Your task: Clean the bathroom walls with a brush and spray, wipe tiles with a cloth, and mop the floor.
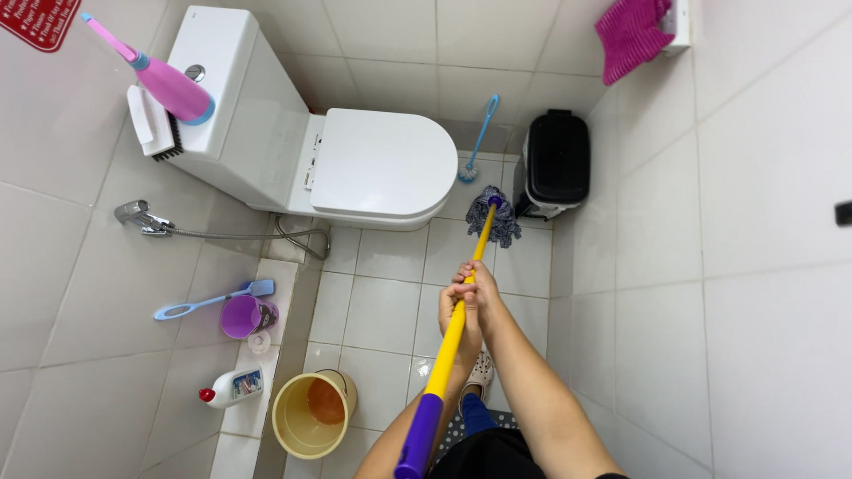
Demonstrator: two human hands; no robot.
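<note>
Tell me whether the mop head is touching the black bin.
Apart. The head view shows a strip of bare floor tile between the mop head and the black bin.

The white tiled floor (pixel 382 310) is carrying a white toilet (pixel 355 168) with its lid down, and a grey mop head (pixel 494 215) is resting on the tiles just beside it. A black bin (pixel 556 162) is standing in the corner, a blue brush (pixel 477 142) leaning nearby. A yellow bucket (pixel 312 413) is sitting beside a low tiled ledge (pixel 266 372), which is holding a purple cup (pixel 247 317) and a white bottle (pixel 232 388).
</note>
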